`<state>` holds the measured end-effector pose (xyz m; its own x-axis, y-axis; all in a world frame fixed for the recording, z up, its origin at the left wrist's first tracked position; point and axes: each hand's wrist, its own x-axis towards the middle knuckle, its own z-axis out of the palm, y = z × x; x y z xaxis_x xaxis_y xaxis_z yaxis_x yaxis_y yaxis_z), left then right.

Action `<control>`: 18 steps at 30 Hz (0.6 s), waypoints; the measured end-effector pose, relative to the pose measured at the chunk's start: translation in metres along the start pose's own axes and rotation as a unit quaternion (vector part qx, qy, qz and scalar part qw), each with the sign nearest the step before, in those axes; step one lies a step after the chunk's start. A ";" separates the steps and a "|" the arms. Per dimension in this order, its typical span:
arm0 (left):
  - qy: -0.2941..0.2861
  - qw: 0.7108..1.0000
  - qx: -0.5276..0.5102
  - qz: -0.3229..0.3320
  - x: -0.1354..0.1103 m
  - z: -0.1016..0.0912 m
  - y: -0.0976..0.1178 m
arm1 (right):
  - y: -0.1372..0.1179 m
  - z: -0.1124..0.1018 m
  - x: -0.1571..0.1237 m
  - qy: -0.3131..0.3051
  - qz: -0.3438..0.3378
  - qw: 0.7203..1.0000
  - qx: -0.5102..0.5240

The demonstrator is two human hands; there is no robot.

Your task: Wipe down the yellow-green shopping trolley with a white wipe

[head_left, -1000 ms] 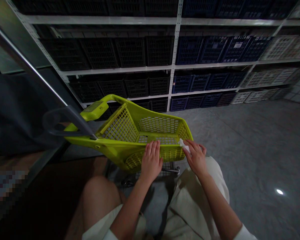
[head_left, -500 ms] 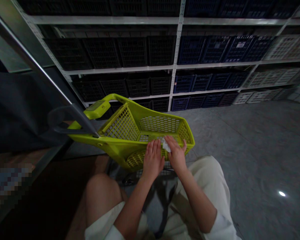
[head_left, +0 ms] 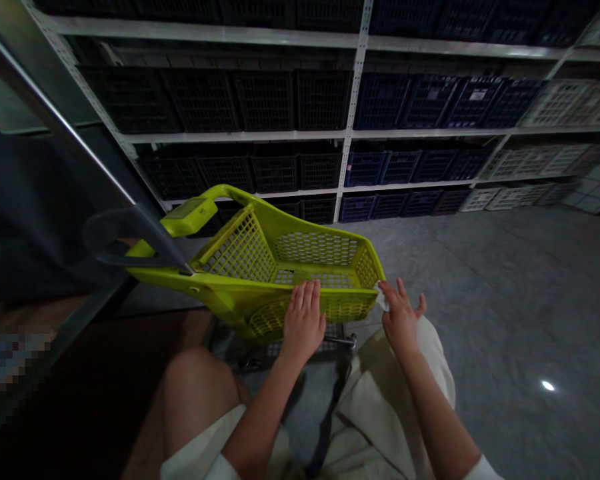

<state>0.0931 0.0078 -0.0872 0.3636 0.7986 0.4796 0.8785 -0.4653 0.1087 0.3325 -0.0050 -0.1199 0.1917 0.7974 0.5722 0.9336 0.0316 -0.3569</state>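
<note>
The yellow-green plastic basket stands tilted in front of the seated person's knees, and it seems to rest on a metal frame under it. The left hand lies flat on the near rim, fingers close together, pressing and not gripping. The right hand is at the right near corner with its fingers spread. A small white piece, maybe a wipe or a tissue, shows at the thumb side of this hand, against the corner of the basket. It looks pressed there more than pinched, but this part is small and dim.

The basket is probably light and rather stiff, with mesh walls that can bend a little. Its smooth rim may slip under a flat palm. The thick rim or the long handle at the far left looks the surest place to hold it. The white piece is soft and very light, and easy to drop.

A slanted metal pole crosses just beside the handle and is in the way on that side. Behind stand shelves with black crates, blue crates and white crates. The grey floor lies to the right.
</note>
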 end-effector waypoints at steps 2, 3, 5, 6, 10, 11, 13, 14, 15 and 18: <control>0.001 1.000 -0.008 0.002 0.000 0.001 0.000 | -0.029 0.008 -0.002 -0.003 0.006 1.000 0.027; 0.003 1.000 -0.011 0.004 0.000 0.002 0.000 | -0.048 0.012 -0.002 -0.007 0.000 0.999 0.046; 0.006 1.000 -0.017 0.005 0.000 0.002 -0.001 | -0.088 0.019 -0.001 -0.029 -0.032 0.995 0.086; 0.007 1.000 -0.019 0.006 0.000 0.001 -0.001 | -0.104 0.021 0.000 -0.045 -0.055 0.992 0.103; 0.001 1.000 -0.017 0.016 0.000 -0.002 -0.006 | -0.113 0.015 0.003 -0.085 -0.142 0.980 0.107; -0.001 1.000 -0.013 0.018 0.000 -0.003 -0.007 | -0.101 0.012 0.002 -0.085 -0.149 0.980 0.096; -0.004 1.000 -0.003 0.016 -0.001 -0.004 -0.009 | -0.068 0.005 -0.002 -0.069 -0.137 0.986 0.067; -0.005 1.000 0.001 0.014 -0.002 -0.004 -0.009 | -0.048 0.003 -0.004 -0.055 -0.120 0.990 0.053; -0.006 1.000 0.003 0.011 -0.002 -0.003 -0.009 | -0.029 0.001 -0.006 -0.038 -0.099 0.994 0.041; -0.004 1.000 0.002 0.003 -0.003 -0.002 -0.007 | 0.011 0.000 -0.012 0.001 -0.039 0.999 0.013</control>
<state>0.0853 0.0077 -0.0877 0.3714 0.7993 0.4725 0.8775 -0.4684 0.1025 0.3406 -0.0138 -0.1309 0.1203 0.7905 0.6005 0.9378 0.1080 -0.3301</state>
